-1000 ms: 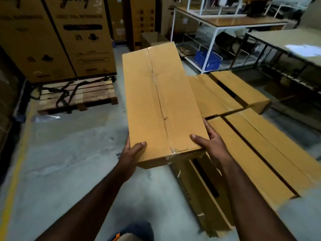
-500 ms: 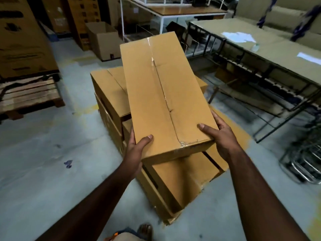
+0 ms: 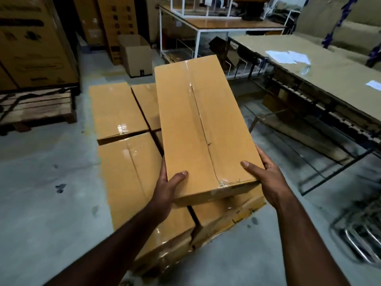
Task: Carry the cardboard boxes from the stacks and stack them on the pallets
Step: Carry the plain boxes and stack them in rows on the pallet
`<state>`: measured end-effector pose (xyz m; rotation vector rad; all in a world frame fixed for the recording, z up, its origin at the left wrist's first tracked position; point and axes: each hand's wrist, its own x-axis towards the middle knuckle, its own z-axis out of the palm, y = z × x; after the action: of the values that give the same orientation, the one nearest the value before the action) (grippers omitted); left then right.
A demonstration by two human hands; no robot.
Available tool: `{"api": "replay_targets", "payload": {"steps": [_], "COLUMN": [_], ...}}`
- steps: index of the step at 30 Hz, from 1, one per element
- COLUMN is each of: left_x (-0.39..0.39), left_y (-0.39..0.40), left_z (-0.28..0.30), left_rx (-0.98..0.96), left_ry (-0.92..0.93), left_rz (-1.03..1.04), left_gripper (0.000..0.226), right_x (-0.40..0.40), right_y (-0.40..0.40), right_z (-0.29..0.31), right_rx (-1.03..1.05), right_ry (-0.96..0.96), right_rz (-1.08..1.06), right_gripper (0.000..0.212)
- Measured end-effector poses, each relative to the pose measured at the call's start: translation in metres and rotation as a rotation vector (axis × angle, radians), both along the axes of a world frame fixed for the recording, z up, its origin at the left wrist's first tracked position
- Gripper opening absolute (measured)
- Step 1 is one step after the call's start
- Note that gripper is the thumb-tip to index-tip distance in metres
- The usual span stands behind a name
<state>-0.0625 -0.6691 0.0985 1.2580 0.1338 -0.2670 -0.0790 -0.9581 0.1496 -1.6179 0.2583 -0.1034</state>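
I carry a long taped cardboard box [image 3: 198, 124] lengthwise in front of me. My left hand [image 3: 168, 186] grips its near left corner, thumb on top. My right hand [image 3: 266, 178] grips the near right corner, thumb on top too. The box hovers over a group of similar cardboard boxes [image 3: 121, 112] laid side by side on the floor, covering the right part of that group. A wooden pallet [image 3: 37, 108] with black straps lies at the left edge.
Tall printed cartons [image 3: 35, 44] stand behind the pallet. An open carton [image 3: 137, 56] sits beyond the boxes. A white-framed table [image 3: 226, 25] is at the back. A long covered table [image 3: 321, 67] with papers runs along the right, metal racks beneath it.
The view has swung right and nearer: the floor boxes now lie directly below the carried box, and the pallet has slid to the left edge. Both hands keep the same grip.
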Motion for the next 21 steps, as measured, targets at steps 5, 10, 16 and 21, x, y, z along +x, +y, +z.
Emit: {"api": "replay_targets", "payload": {"steps": [5,10,16,21], "left_x": [-0.005,-0.014,-0.011,0.01], "left_y": [-0.111,-0.205,-0.316,-0.379], "left_z": [0.0,-0.012,-0.04,-0.072], "left_rx": [0.002,-0.025,-0.022,0.0], "left_ry": [0.049,0.102,0.106,0.167], "left_rz": [-0.052,-0.096,-0.143,-0.135], "left_gripper": [0.087,0.079,0.077,0.102], "right_x": [-0.009,-0.018,-0.008,0.028], "right_y": [-0.112,-0.21,-0.329,-0.397], "right_z": [0.005,-0.002,-0.022,-0.057], "right_rx": [0.019,0.023,0.013,0.071], "right_ry": [0.028,0.083,0.206,0.249], "right_rz": [-0.035,-0.027,0.029,0.045], "right_gripper": [0.058,0.075,0.113,0.095]}}
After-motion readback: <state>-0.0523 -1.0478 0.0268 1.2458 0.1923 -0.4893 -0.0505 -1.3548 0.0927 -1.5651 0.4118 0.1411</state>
